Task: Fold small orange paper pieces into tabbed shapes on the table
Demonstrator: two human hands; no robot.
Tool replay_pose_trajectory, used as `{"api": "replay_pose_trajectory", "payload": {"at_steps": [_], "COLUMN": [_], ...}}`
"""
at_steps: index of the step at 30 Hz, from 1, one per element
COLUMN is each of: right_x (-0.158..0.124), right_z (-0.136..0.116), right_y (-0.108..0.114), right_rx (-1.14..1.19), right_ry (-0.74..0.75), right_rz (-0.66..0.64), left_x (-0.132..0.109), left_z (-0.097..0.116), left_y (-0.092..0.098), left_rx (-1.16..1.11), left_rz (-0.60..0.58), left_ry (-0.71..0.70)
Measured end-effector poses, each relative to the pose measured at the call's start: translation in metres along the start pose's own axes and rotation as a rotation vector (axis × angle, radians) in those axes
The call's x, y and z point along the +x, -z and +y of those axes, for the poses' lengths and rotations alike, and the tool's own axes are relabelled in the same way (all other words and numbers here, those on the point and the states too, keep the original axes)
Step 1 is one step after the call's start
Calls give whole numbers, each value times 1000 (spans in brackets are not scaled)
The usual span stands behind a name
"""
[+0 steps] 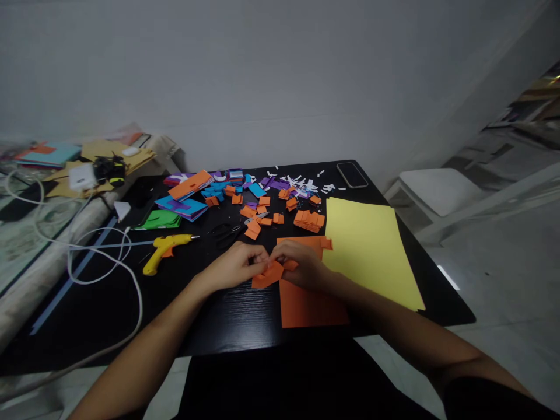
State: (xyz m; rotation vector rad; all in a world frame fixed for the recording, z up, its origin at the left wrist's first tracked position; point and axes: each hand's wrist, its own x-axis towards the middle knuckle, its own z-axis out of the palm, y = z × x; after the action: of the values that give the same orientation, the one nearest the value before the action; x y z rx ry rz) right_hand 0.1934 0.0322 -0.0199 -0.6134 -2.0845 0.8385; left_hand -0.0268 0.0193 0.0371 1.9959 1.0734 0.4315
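Between my two hands is a small folded piece of orange paper [268,276], held above the front of the table. My left hand [240,265] pinches it from the left, with thumb and index finger at its upper edge. From the right, my right hand [301,263] has its fingertips closed on the same paper, close to my left fingertips. Beneath my right hand lies a flat orange sheet [312,309]. A small folded orange piece [326,243] rests at that sheet's upper right corner. Just beyond my hands are scissors [227,233] and several folded orange pieces [263,210].
A yellow glue gun [168,251] lies left of my hands, near a white cable [135,286]. Yellow sheets [367,251] cover the right side. Stacked orange pieces [309,220], white paper scraps [301,185], blue folded paper [186,205] and a phone [352,175] are farther back.
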Motion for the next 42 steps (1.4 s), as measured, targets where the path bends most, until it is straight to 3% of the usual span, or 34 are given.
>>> {"api": "replay_pose_trajectory", "payload": {"at_steps": [17, 28, 33, 42], "right_x": [2, 5, 10, 12], "right_z": [-5, -8, -2, -1], "right_y": [-1, 0, 4, 5], "right_rx": [92, 325, 624, 675], "right_ry": [-168, -289, -477, -628], "right_rz": [21, -7, 29, 135], "left_x": [-2, 1, 2, 7], "left_z": [-5, -8, -8, -14], "left_y": [6, 3, 3, -9], "left_rx": [-76, -119, -179, -217], "left_rz": [-33, -10, 70, 290], "left_ry": [73, 81, 77, 57]}}
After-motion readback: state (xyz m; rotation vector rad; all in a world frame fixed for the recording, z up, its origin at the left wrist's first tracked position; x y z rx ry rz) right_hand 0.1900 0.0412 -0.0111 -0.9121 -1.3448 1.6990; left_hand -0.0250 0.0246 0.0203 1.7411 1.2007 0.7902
